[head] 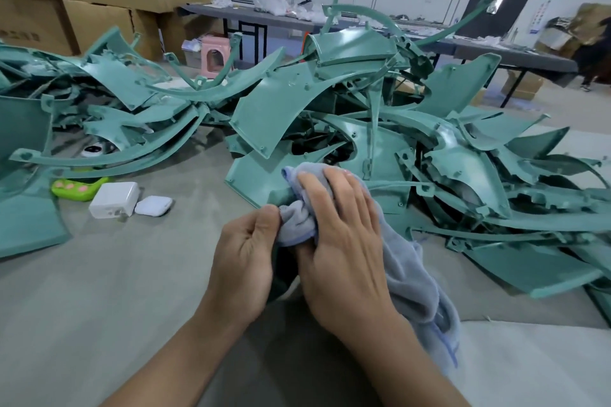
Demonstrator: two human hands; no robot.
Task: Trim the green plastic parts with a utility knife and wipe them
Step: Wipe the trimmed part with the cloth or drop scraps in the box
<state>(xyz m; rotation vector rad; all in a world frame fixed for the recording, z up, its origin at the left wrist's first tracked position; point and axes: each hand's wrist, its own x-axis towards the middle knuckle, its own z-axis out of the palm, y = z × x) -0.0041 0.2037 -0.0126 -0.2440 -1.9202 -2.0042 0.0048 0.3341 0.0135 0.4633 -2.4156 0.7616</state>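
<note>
Step in hand: wiping, as I judge it. No utility knife shows anywhere in view, so this is the cloth half of the task.
Green part: the green part (256, 183) lies on the desk (132, 274) at mid-view. Its flat panel runs out toward 11 o'clock from the hands, and its near edge is hidden between them.
Left hand: the left hand (244, 251) has its fingers curled, gripping the part's near edge as far as can be told. Its thumb tip touches the cloth.
Right hand: the right hand (344, 241), at 3 o'clock of the left, holds the cloth (413, 281) against the part. Its fingers are spread over a wad and its thumb is tucked beneath it.
Cloth tail: the loose end trails off toward 5 o'clock across the desk.
Doing it well: steady the part with the left hand so it cannot slide. Sweep the wad outward toward 11 o'clock in long, overlapping strokes, then turn the part to reach the hidden side.
Pressure: firm and flat, because a thin panel will likely flex if pushed at one spot.
Watch for: moulded pegs and trimmed edges may snag the pile of the cloth or nick a finger. The dangling tail could also catch on the heap of green parts (469, 172) at 2 o'clock.
Nearby: a white adapter (114, 199) and a white case (153, 205) sit at 9 o'clock, well apart from the work.
</note>
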